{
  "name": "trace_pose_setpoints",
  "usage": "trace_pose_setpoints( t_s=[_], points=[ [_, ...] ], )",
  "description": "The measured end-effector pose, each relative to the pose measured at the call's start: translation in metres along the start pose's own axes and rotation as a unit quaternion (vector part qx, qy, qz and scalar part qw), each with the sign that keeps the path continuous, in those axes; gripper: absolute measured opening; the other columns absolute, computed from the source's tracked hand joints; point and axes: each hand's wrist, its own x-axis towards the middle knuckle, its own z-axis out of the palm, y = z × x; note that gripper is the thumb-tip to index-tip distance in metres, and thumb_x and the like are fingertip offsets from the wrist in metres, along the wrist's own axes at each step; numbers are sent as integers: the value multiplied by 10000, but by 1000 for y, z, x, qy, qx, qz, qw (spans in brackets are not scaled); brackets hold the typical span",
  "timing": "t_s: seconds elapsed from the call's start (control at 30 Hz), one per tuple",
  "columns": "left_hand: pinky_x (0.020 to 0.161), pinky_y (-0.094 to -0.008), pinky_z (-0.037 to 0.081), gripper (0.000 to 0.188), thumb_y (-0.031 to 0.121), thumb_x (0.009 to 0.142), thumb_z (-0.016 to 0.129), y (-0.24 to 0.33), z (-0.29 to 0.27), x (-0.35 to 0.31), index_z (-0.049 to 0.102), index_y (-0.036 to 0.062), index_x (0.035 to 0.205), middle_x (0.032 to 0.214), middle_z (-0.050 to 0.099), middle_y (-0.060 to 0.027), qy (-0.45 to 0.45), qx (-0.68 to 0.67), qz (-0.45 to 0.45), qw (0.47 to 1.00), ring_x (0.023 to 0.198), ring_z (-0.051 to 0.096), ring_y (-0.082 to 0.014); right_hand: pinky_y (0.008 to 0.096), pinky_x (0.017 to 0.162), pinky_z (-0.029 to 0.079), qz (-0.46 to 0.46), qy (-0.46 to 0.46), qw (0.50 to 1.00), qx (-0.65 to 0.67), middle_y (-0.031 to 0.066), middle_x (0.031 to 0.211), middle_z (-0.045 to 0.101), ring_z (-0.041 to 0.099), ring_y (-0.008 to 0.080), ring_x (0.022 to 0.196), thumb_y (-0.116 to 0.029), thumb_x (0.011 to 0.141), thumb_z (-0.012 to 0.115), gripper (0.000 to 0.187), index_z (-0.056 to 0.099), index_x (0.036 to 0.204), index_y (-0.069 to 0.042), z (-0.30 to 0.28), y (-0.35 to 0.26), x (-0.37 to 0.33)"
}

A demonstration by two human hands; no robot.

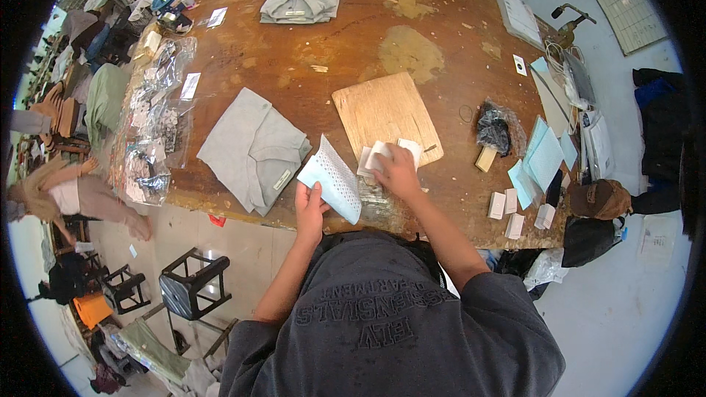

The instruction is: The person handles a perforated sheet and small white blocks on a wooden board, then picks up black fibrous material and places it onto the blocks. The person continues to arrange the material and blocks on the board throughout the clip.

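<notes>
Left grip point(310, 212) closed on paper point(334, 180), curled right grip point(397, 173) on white stacks point(365, 161)

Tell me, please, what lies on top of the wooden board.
Small white stacks overlap the near edge of the wooden board, partly under the right hand; whatever they cover there is hidden.

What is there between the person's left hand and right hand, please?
In the head view: a light-blue patterned paper sheet, held by the left hand, then a worn strip of brown wooden table before the right hand.
</notes>
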Motion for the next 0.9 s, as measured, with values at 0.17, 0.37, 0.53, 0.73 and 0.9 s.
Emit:
trace_pose_setpoints(
  t_s=[0.17,0.37,0.53,0.73,0.9],
  points=[
    [825,-323,537,410,52,947,504,3,-1,0,373,61,1336,1237,533,-97,5,-11,-11,1000,1071,578,-172,467,1000,352,69,1,993,-92,210,1290,495,466,364,1185,-277,737,742,424,664,1110,-90,-32,28,-12],
    [863,-325,519,409,28,923,556,4,5,-1,418,23,1307,1237,542,-99,-34,-35,-33,998,1066,578,-170,458,953,386,39,13,991,-129,162,1237,539,502,342,1131,-223,752,722,340,663,1050,-69,-47,8,-7],
    [868,-311,500,341,47,931,560,6,11,-1,462,16,1256,1188,574,-83,-35,-57,13,998,1037,584,-158,421,798,476,-9,67,981,184,135,937,666,618,308,897,-98,774,692,165,662,922,-29,-48,-77,11],
    [760,-251,463,296,69,937,566,6,21,-5,486,35,1219,1121,607,-48,-32,-49,41,997,935,574,-94,342,713,525,33,60,964,257,141,888,670,662,271,802,-47,794,692,161,655,944,0,-41,-131,26],
    [705,-226,426,290,79,936,575,7,20,-8,491,36,1211,1091,618,-31,-26,-22,49,998,893,556,-62,306,679,533,54,45,955,289,156,855,673,681,230,762,-18,798,686,143,653,935,8,-41,-131,26]
  ],
)
